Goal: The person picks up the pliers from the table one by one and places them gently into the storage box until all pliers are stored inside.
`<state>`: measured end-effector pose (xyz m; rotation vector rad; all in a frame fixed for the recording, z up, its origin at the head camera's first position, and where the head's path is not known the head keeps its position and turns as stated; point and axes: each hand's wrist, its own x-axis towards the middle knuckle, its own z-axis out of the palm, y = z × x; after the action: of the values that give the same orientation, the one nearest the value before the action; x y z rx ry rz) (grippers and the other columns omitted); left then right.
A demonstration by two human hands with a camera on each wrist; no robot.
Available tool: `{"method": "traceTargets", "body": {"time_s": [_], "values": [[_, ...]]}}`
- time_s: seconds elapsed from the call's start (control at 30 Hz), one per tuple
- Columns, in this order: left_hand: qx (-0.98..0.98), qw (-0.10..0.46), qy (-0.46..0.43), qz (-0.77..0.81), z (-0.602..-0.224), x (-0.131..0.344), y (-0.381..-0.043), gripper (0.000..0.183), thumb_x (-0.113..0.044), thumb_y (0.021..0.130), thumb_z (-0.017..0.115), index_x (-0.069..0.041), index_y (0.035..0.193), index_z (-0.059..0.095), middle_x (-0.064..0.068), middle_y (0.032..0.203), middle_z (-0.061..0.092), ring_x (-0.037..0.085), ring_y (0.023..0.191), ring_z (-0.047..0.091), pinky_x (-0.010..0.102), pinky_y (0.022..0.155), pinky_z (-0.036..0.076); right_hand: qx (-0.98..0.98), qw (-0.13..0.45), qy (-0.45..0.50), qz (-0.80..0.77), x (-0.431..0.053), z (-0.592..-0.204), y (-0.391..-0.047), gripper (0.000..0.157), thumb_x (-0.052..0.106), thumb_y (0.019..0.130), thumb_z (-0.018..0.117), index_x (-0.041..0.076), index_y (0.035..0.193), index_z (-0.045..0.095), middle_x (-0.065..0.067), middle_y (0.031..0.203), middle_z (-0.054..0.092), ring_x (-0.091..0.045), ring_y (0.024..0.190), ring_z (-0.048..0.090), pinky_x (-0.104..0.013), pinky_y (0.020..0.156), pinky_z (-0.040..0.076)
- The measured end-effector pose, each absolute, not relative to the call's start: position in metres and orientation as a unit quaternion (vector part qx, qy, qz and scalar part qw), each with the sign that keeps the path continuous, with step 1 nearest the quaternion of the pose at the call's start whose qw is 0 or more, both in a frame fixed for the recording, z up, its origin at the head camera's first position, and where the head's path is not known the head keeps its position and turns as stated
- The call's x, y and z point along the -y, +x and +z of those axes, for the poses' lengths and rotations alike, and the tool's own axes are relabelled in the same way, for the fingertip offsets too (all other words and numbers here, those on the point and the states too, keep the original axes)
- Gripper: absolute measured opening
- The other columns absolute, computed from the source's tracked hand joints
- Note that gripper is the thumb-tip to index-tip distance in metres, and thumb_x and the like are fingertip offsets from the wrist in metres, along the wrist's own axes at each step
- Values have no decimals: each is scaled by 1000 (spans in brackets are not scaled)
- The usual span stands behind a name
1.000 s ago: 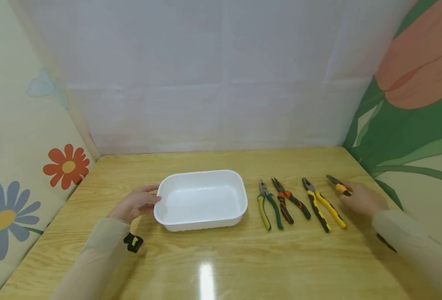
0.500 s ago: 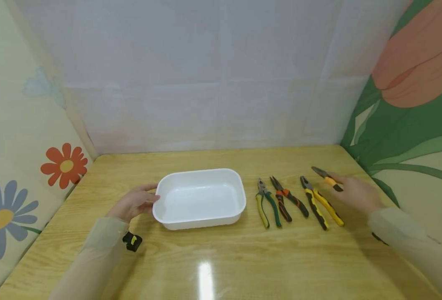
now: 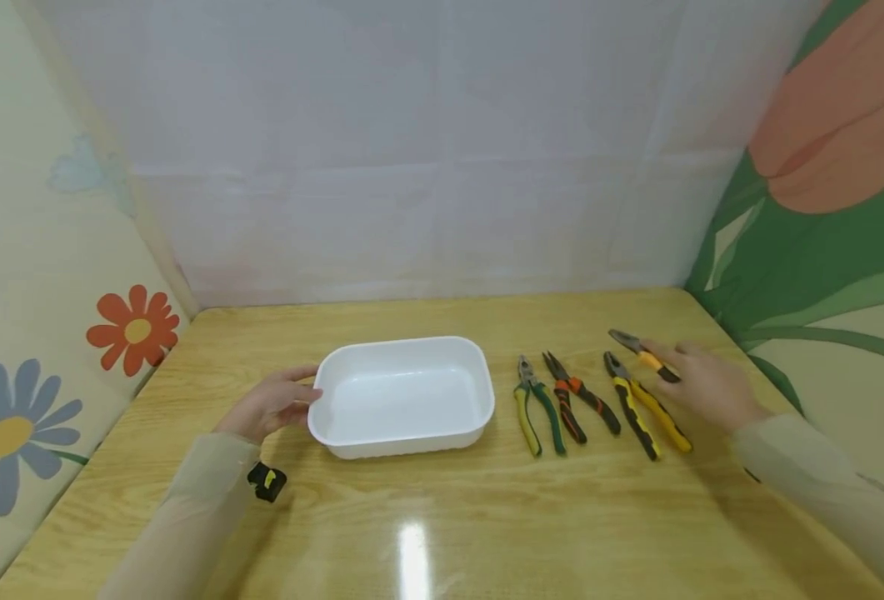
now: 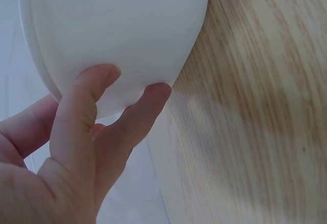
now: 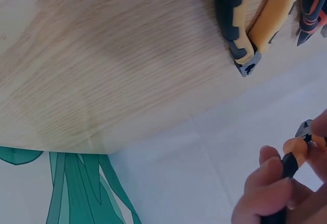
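My left hand (image 3: 265, 408) holds the left end of a white rectangular tray (image 3: 404, 446). In the left wrist view, the thumb and some fingers press on the tray's wall (image 4: 143, 35), while another finger goes behind its rim. Over at the right, my right hand (image 3: 711, 387) grips pliers with orange-and-black handles (image 3: 655, 363), their dark jaws pointing to the far left. The right wrist view shows fingers curled round a handle (image 5: 295, 155); the rest is partly hidden. Just left of that hand lie yellow-and-black pliers (image 3: 631, 412), their handles spread.
Between the tray and the yellow-and-black pliers lie green-handled pliers (image 3: 551, 417) and red-and-black needle-nose pliers (image 3: 571, 408). All rest on a wooden table (image 3: 486, 525). A white sheet (image 3: 442, 167) stands behind, and flowered panels (image 3: 854, 275) flank both sides.
My right hand has carried the orange-and-black pliers leftward and slightly away from me, towards the far end of the yellow-and-black pliers. My left hand and the tray stay put.
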<state>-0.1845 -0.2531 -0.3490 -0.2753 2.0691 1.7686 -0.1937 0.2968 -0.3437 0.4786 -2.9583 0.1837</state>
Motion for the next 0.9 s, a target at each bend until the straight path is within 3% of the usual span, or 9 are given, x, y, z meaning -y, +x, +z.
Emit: {"method": "traceTargets", "body": {"time_s": [0.37,0.63,0.9], "values": [[-745,199,-100,629,-352,253,-184,63,4,95,53,8,150,21,26,128,48,17,79,60,23,66,56,980,69,174,74,-279,-339,-189,52,17,89,66,5,138,53,-15,87,51,-16,47,37,-27,37,33],[-726,204,-116,647,-351,251,-186,64,5,97,49,6,151,16,34,141,33,18,83,61,27,72,59,977,81,183,79,-272,-336,-189,51,17,89,65,8,138,53,-14,89,53,-15,48,37,-27,36,33],[-726,205,-125,645,-350,250,-188,64,5,97,49,5,152,15,35,144,28,20,86,62,27,73,59,972,94,201,73,-263,-336,-190,50,20,89,68,9,137,56,-15,88,55,-14,48,40,-26,36,34]]}}
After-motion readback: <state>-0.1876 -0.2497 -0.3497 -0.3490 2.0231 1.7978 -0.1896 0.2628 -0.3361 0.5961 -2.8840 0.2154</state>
